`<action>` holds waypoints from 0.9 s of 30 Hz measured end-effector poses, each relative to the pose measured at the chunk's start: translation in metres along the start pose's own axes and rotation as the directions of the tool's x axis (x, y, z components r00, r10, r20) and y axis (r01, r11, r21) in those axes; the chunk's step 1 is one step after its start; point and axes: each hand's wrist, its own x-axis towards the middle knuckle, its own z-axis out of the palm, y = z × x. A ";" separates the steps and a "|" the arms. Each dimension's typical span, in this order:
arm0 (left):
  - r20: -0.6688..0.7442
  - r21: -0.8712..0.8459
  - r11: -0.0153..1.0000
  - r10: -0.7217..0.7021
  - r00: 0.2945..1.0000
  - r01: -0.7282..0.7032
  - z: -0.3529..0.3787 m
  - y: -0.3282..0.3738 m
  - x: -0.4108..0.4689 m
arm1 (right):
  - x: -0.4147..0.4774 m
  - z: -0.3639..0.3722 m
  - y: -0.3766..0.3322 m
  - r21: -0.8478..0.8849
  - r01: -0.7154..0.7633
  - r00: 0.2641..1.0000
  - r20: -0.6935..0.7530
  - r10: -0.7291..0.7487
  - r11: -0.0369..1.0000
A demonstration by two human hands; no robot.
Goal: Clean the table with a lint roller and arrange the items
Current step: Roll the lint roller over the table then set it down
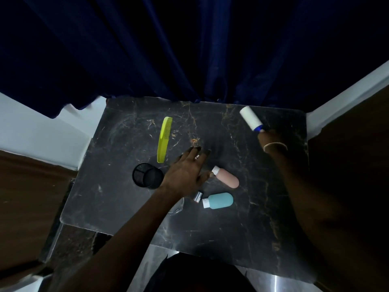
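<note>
On the black marble table, my right hand grips the blue handle of a white lint roller at the far right corner. My left hand lies flat and open in the middle, fingers spread, thumb touching the white cap of a pink bottle. A yellow-green comb lies just left of my fingertips. A teal bottle rests on its side nearer me, beside a small silver tube. A black mesh cup stands left of my wrist.
A clear glass object is partly hidden under my left forearm. Dark blue curtains hang behind the table's far edge. White wall and brown panels flank both sides.
</note>
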 end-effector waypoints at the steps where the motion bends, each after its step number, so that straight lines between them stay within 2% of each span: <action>1: 0.001 -0.007 1.000 0.006 1.000 -0.006 0.002 -0.003 0.001 | 0.005 -0.005 0.003 0.022 -0.018 1.000 -0.005 0.019 1.000; 5: -0.027 -0.027 0.999 0.023 0.999 -0.023 0.010 -0.013 0.008 | 0.016 -0.012 0.007 0.061 -0.074 0.997 0.013 0.073 0.995; 8: -0.044 -0.036 0.999 0.028 0.999 -0.030 0.016 -0.017 0.018 | 0.010 0.000 0.001 0.021 -0.085 0.996 -0.001 0.085 0.996; 12: -0.049 -0.068 0.995 0.064 0.997 -0.067 0.019 -0.021 0.038 | -0.008 0.022 -0.011 -0.075 -0.030 1.000 0.007 0.030 0.997; 15: -0.037 -0.087 0.990 0.106 0.994 -0.109 0.020 -0.021 0.058 | -0.022 0.039 -0.013 -0.152 0.064 0.997 0.043 -0.058 0.986; 19: 0.005 -0.077 0.986 0.151 0.989 -0.150 0.022 -0.016 0.091 | -0.033 0.052 -0.017 -0.161 0.158 0.987 0.051 -0.152 0.974; 22: 0.050 -0.061 0.985 0.164 0.985 -0.161 0.022 -0.013 0.121 | -0.030 0.049 -0.026 -0.117 0.190 0.978 0.109 -0.177 0.975; 25: 0.027 -0.092 0.981 0.175 0.984 -0.172 0.020 -0.008 0.152 | -0.023 0.032 -0.033 -0.068 0.168 0.984 0.077 -0.163 0.983; 27: -0.021 -0.120 0.975 0.188 0.982 -0.190 0.018 -0.004 0.170 | -0.016 0.013 -0.030 -0.129 0.272 0.962 0.042 -0.269 0.954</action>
